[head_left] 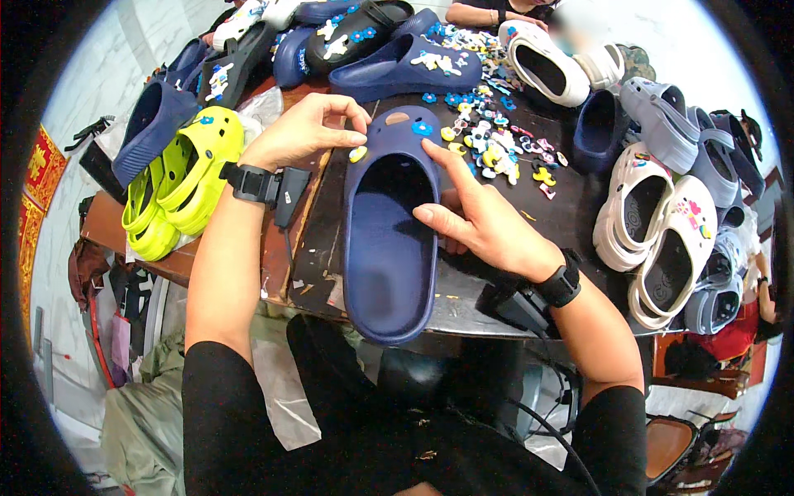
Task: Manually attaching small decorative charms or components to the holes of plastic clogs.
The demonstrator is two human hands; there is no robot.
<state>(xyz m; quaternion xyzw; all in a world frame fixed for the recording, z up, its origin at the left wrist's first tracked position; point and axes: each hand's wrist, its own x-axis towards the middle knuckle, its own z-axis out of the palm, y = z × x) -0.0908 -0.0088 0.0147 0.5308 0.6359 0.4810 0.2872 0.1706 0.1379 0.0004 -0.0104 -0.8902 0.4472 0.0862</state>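
Observation:
A navy blue clog [389, 248] lies lengthwise on the dark table [571, 215], toe pointing away from me. My left hand [308, 128] pinches a small yellow charm [357, 154] against the clog's left upper edge. A blue flower charm [423, 128] and a tan oval charm [398, 118] sit on the toe. My right hand [480, 217] steadies the clog's right rim, index finger stretched toward the blue flower charm. Both wrists wear black bands.
A pile of loose coloured charms [488, 140] lies just beyond the clog. Lime green clogs [186, 178] sit at the left, navy and black clogs [397, 70] at the back, white and grey clogs [662, 223] at the right. Another person's arm [488, 12] shows at the top.

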